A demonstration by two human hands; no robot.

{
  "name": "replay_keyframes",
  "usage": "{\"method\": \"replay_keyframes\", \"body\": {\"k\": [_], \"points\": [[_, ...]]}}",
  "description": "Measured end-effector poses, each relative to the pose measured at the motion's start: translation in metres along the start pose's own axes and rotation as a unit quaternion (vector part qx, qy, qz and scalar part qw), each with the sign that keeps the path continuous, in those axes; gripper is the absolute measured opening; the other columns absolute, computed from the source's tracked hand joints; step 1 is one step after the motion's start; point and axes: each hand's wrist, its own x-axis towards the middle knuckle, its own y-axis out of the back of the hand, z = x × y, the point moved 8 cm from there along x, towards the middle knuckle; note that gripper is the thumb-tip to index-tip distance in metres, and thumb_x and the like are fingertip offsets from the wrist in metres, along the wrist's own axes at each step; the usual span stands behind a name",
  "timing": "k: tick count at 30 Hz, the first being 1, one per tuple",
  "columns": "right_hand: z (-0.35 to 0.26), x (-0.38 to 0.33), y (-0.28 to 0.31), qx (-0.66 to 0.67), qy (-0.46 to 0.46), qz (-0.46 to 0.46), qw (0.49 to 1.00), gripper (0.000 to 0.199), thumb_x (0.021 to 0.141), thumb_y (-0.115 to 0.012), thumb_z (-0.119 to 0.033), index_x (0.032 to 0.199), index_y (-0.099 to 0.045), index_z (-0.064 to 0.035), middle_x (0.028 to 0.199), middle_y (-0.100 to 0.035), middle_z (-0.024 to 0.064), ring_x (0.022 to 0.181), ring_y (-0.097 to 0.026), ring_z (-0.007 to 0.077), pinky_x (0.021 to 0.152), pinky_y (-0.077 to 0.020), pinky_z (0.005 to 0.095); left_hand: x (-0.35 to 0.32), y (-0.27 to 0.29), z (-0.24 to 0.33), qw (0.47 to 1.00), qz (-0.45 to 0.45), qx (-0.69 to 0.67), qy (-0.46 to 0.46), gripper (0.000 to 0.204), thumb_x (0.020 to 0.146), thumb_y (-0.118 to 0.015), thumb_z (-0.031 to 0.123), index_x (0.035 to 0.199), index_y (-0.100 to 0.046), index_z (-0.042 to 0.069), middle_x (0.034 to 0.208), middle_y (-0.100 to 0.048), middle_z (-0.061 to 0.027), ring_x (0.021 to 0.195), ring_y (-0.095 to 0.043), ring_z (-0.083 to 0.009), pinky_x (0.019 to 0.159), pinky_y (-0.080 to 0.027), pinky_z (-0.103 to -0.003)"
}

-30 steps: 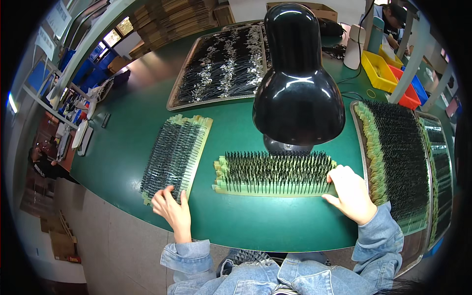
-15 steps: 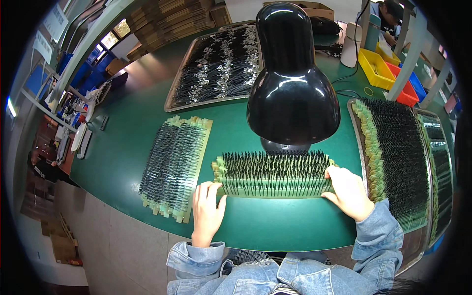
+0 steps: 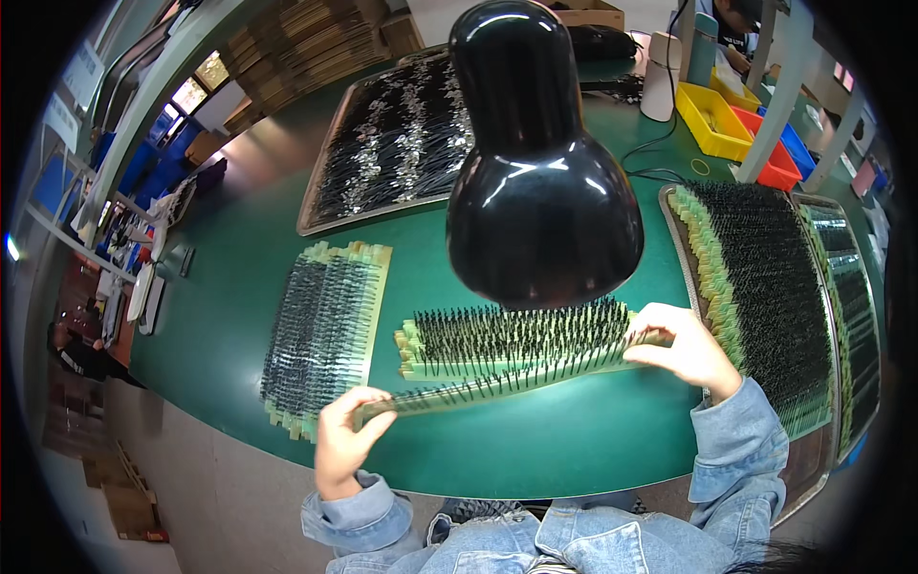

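Observation:
A long pale-green strip point(image 3: 512, 383) set with a row of thin black pins is lifted off the front of a stack. My left hand point(image 3: 352, 432) pinches its left end, which hangs lower and closer to me. Its right end is gripped between the thumb and fingers of my right hand point(image 3: 677, 346), so the strip slants up to the right. Just behind it lies the stack of similar pinned strips point(image 3: 478, 342), partly under the lamp head. A second group of strips point(image 3: 323, 330) rests on the table beyond my left hand.
A black desk lamp point(image 3: 545, 220) looms over the middle of the green table point(image 3: 220, 277). A tray of black cable-like parts point(image 3: 392, 143) lies behind. At right stand trays of pinned strips point(image 3: 765, 287) and yellow bins point(image 3: 712, 120). Another person point(image 3: 736, 24) sits far right.
Both hands have drawn the front strip away from the stack towards me. My left hand moved left and nearer with its end. The view shifted slightly.

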Motion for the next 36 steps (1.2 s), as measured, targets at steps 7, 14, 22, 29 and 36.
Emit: {"method": "replay_keyframes", "body": {"k": [7, 14, 22, 29, 36], "points": [[0.022, 0.004, -0.002, 0.327, -0.137, 0.049, 0.934, 0.008, 0.077, -0.054, -0.007, 0.082, -0.051, -0.0009, 0.072, -0.053, 0.0043, 0.06, -0.053, 0.0097, 0.056, -0.0456, 0.0212, 0.026, -0.009, 0.013, 0.943, 0.086, -0.323, -0.007, 0.013, 0.082, -0.045, 0.009, 0.088, -0.042, -0.001, 0.063, -0.054, -0.0124, 0.042, -0.05, -0.0194, 0.04, -0.044, -0.029], [0.033, 0.004, -0.001, 0.414, -0.156, 0.122, 0.888, 0.019, 0.084, -0.046, -0.013, 0.093, -0.052, 0.0023, 0.082, -0.055, 0.0059, 0.073, -0.054, 0.0108, 0.068, -0.0458, 0.0237, 0.037, -0.017, -0.014, 0.921, 0.146, -0.36, 0.021, 0.011, 0.084, -0.041, 0.011, 0.087, -0.041, 0.001, 0.065, -0.052, -0.0088, 0.046, -0.048, -0.0154, 0.04, -0.044, -0.028], [0.02, 0.0, -0.016, 0.427, -0.144, 0.043, 0.892, 0.026, 0.081, -0.048, -0.006, 0.103, -0.049, 0.0072, 0.089, -0.057, 0.0098, 0.077, -0.056, 0.014, 0.072, -0.0449, 0.0254, 0.031, -0.004, -0.036, 0.854, 0.246, -0.452, 0.072, 0.021, 0.084, -0.041, 0.01, 0.104, -0.041, 0.005, 0.071, -0.053, -0.0075, 0.05, -0.048, -0.014, 0.035, -0.041, -0.026], [0.001, -0.003, -0.016, 0.461, -0.118, 0.009, 0.879, 0.028, 0.079, -0.048, -0.003, 0.104, -0.048, 0.0089, 0.086, -0.057, 0.0127, 0.074, -0.057, 0.0167, 0.07, -0.0459, 0.026, 0.02, 0.004, -0.043, 0.853, 0.346, -0.376, 0.111, 0.025, 0.083, -0.042, 0.012, 0.107, -0.04, 0.004, 0.074, -0.053, -0.0089, 0.047, -0.046, -0.0132, 0.033, -0.038, -0.024], [-0.016, -0.001, -0.006, 0.405, -0.158, 0.065, 0.898, 0.019, 0.068, -0.051, 0.005, 0.086, -0.047, 0.0045, 0.068, -0.05, 0.0067, 0.058, -0.049, 0.0129, 0.055, -0.0404, 0.0245, 0.02, 0.0, -0.041, 0.841, 0.365, -0.369, 0.149, 0.03, 0.083, -0.043, 0.014, 0.111, -0.039, 0.005, 0.072, -0.052, -0.0088, 0.044, -0.045, -0.0126, 0.033, -0.037, -0.023]]}}
